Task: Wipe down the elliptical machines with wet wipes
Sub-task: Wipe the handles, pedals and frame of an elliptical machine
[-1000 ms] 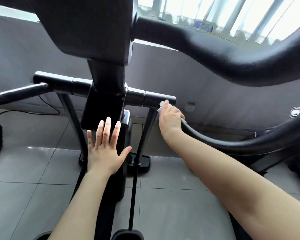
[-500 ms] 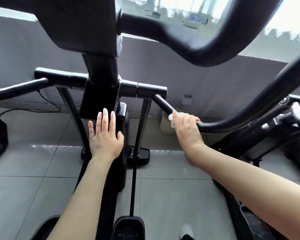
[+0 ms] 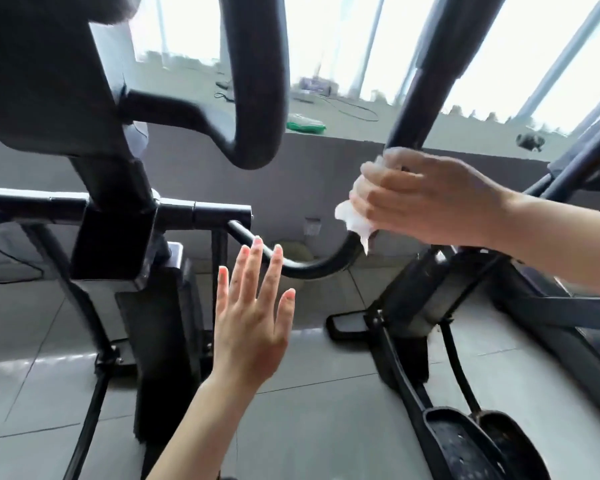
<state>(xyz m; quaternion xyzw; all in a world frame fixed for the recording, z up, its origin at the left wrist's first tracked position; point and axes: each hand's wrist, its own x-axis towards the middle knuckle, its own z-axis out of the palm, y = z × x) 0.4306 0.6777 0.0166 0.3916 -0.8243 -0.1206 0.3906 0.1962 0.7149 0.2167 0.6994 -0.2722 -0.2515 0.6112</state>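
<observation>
Right now the right hand (image 3: 426, 199) is clenched around a crumpled white wet wipe (image 3: 352, 216), wrapped with it about the black curved moving handlebar (image 3: 312, 268) of the black elliptical machine (image 3: 111, 237), at the point where the bar turns upward. A corner of the wipe hangs loose below the fist, and motion blur softens the knuckles. The left hand (image 3: 250, 327) is released, fingers straight and spread, raised in the open air just in front of the low bend of that bar, holding nothing; whether it touches the bar I cannot tell. Grey tiled floor (image 3: 326, 427) lies open between this machine and the second black elliptical (image 3: 430, 341) to the right, whose pedals (image 3: 465, 445) run off the bottom edge. The console is cut off at top left.
</observation>
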